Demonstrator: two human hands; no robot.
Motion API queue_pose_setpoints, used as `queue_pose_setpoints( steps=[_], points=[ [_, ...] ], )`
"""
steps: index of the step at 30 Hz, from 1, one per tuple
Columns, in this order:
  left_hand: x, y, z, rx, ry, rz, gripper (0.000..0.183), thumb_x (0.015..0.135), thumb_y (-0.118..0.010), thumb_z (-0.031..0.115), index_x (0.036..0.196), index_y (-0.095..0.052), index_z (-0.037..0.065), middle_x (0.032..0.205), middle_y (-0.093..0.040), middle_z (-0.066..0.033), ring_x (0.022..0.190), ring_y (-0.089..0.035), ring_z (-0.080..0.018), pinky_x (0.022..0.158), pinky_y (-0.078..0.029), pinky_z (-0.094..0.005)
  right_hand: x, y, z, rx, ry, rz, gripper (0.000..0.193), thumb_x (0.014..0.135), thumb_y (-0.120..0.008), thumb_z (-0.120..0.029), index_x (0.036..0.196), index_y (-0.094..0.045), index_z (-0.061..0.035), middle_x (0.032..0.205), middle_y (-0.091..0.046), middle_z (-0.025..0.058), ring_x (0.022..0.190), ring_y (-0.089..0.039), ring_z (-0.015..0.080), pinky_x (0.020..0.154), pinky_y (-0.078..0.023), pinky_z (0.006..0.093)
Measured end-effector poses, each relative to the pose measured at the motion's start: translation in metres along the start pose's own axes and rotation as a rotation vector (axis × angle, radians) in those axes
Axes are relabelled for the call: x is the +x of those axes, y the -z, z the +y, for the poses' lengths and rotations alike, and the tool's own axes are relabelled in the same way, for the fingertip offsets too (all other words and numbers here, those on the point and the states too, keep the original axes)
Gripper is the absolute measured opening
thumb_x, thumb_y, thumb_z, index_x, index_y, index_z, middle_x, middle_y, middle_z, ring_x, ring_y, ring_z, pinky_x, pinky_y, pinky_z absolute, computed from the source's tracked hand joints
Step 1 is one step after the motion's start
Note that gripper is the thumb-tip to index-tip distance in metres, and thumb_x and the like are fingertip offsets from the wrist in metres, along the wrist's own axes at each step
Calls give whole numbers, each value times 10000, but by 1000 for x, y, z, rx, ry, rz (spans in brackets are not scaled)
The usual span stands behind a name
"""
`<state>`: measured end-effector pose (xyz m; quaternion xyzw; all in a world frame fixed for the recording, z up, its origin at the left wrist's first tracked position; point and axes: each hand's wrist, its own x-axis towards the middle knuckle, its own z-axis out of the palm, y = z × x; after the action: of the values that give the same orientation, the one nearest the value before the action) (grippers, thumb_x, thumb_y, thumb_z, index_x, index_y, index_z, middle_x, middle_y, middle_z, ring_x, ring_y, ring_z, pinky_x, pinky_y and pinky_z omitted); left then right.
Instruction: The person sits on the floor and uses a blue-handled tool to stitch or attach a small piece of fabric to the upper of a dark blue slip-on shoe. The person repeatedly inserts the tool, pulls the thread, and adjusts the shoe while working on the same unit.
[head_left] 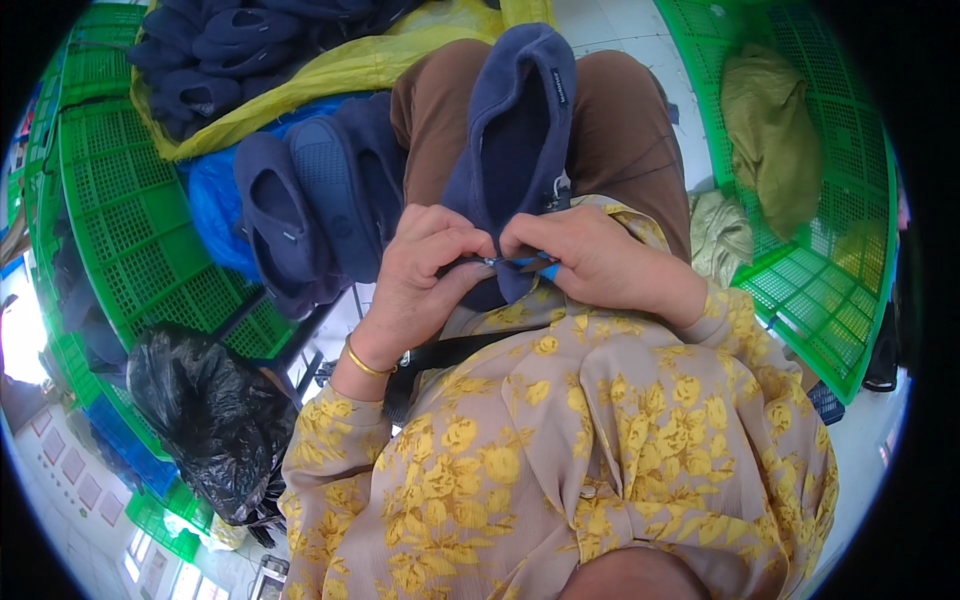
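Observation:
A dark blue slipper [512, 150] stands toe-up against my brown-trousered knees, its opening facing me and its heel low by my hands. My left hand [430, 265], a gold bangle at its wrist, is closed, with thumb and forefinger pinching the heel edge. Closed too is my right hand [600, 250], close beside it at the heel. Between its thumb and fingers are what look like small thread snips [535, 266], with dark pointed blades and a bit of blue, reaching toward my left fingertips. Above the right fingers a small black-and-silver piece [558, 192] shows; I cannot tell what it belongs to.
Several matching slippers [285, 215] lie in a row to the left, over blue plastic. Beyond them a yellow sack [330, 75] holds a heap more. Green crates [130, 215] flank both sides; an olive cloth [770, 140] hangs in the right one. A black plastic bag [205, 410] sits near-left.

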<state>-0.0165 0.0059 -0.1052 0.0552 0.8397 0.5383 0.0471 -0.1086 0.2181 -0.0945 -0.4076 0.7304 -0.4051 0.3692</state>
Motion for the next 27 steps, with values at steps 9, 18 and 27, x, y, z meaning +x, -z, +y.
queue_pose_setpoints(
  steps=[9,18,27],
  points=[
    [2,-5,-1,25,-53,34,220,694,-742,8,883,-671,95,865,-588,-18,828,-502,-223,744,-400,-320,4,-14,-6,49,38,42,421,766,-536,57,1132,-426,-120,822,-640,170,763,-631,415,623,-467,485],
    [5,-8,2,63,-4,63,182,704,-708,-4,860,-665,79,863,-585,-45,841,-510,-262,748,-407,-350,8,-12,-11,-524,280,196,297,751,-613,-12,1020,-531,-104,1026,-588,80,737,-632,295,586,-472,371],
    [1,-16,13,351,-148,203,160,714,-740,64,854,-674,102,861,-583,-43,847,-542,-251,744,-389,-359,-5,27,-45,959,-16,392,54,983,-554,-88,1035,-568,-92,826,-496,-54,715,-464,20,610,-382,186]
  ],
)
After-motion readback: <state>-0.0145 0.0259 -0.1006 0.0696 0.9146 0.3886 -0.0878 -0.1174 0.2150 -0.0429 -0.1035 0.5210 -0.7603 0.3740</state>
